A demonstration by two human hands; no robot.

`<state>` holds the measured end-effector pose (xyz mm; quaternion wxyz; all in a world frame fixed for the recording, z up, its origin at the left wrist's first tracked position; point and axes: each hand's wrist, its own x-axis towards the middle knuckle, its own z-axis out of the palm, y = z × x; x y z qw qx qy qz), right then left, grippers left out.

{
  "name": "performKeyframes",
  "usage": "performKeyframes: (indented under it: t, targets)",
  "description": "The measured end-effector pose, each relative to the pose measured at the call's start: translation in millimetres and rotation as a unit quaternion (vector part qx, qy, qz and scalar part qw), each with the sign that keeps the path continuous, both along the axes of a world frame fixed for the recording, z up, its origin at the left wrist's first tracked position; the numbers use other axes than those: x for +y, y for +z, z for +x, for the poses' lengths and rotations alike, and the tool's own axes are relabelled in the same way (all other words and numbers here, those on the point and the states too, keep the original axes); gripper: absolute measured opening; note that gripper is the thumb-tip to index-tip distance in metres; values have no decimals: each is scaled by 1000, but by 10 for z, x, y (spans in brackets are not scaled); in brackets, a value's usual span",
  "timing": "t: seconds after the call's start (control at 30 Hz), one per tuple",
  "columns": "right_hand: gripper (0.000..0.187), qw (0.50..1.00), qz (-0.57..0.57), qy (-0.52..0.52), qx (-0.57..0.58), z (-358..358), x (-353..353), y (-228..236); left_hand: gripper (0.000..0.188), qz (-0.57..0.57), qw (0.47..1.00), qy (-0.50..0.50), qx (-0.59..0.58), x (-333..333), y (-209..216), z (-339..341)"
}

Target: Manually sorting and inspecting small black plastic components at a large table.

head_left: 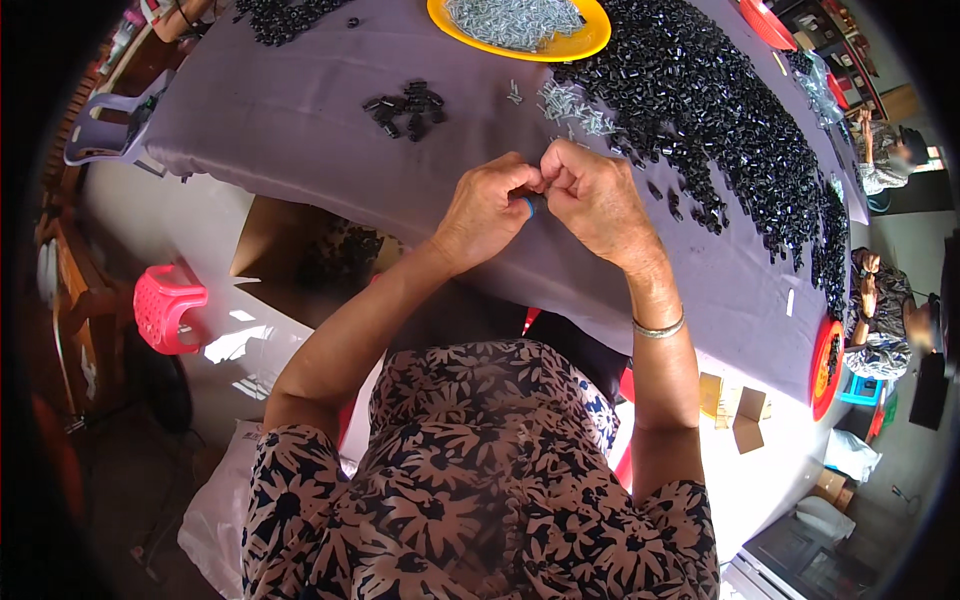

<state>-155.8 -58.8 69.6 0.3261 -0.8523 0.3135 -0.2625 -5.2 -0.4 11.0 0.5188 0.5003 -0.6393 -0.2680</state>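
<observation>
My left hand [482, 212] and my right hand [598, 205] meet over the near part of the cloth-covered table, fingertips pinched together. Whatever small thing they grip is hidden by the fingers. A bit of blue shows at a left finger. Just beyond my right hand lies a scatter of silver screw-like pins [575, 108]. To its right spreads a large heap of small black cylindrical pieces [715, 110]. Beyond my left hand sits a small cluster of similar black pieces [408, 106]. At the far edge a yellow plate [596, 40] holds many more silver pins.
A purple-grey cloth [260, 110] covers the table. Below its left side are an open cardboard box [268, 238] and a pink stool [165, 308]. A red-orange tray [822, 370] stands at the right edge. Other people sit on the far right; a grey chair [108, 130] stands left.
</observation>
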Motion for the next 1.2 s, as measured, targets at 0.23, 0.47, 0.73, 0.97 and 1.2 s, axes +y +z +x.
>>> performKeyframes:
  t: [0.23, 0.47, 0.73, 0.97, 1.2]
  targets:
    - [12, 1000, 27, -5, 5, -18, -18, -60, 28, 3, 1000, -7, -6, -25, -36, 12]
    - [11, 999, 32, -9, -7, -44, -10, -66, 31, 6, 999, -23, -23, 7, 13, 19]
    - [23, 997, 58, -50, -1, -470, 44, 2, 36, 36, 999, -13, -13, 8, -10, 54]
    - [8, 953, -76, -292, 35, -1509, -199, -170, 32, 30, 998, -20, 52, -6, -1, 35]
    - [14, 959, -124, -237, 94, -1480, -266, -321, 31, 47, 995, -31, 81, 31, -34, 6]
